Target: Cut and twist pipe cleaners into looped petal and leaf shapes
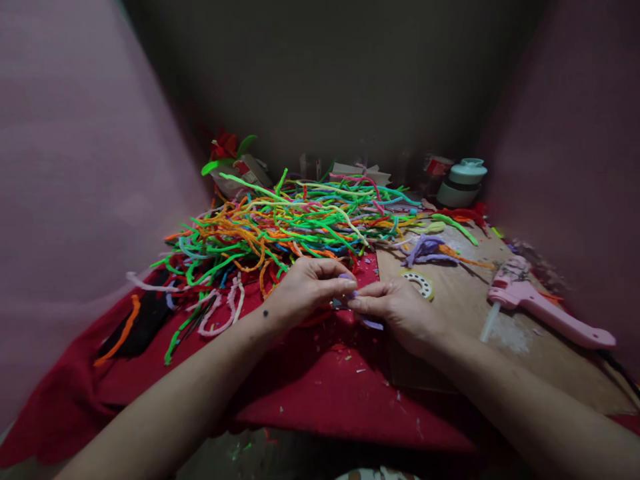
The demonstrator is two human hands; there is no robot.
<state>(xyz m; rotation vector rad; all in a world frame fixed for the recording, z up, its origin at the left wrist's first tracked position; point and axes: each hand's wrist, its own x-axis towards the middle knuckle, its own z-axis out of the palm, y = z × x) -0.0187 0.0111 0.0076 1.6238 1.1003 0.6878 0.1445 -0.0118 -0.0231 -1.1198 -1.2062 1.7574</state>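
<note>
A short purple pipe cleaner (373, 325) runs through the fingertips of both my hands, over the front middle of the table. My left hand (313, 288) pinches one part of it between thumb and fingers. Close against it, my right hand (400, 310) pinches another part, and an end sticks out below those fingers. The fingers hide most of the piece between them. Right behind my hands lies a large tangled heap of pipe cleaners (280, 223) in green, orange, pink and other colours. A white ring with holes (419, 285) lies just behind my right hand.
A pink hot glue gun (545, 307) rests on a brown board (450, 367) at the right. Purple pipe cleaner pieces (425, 250) lie on the board's far part. A mint-lidded jar (463, 183) stands at the back. Red cloth (320, 393) with scraps covers the table. Walls rise at both sides.
</note>
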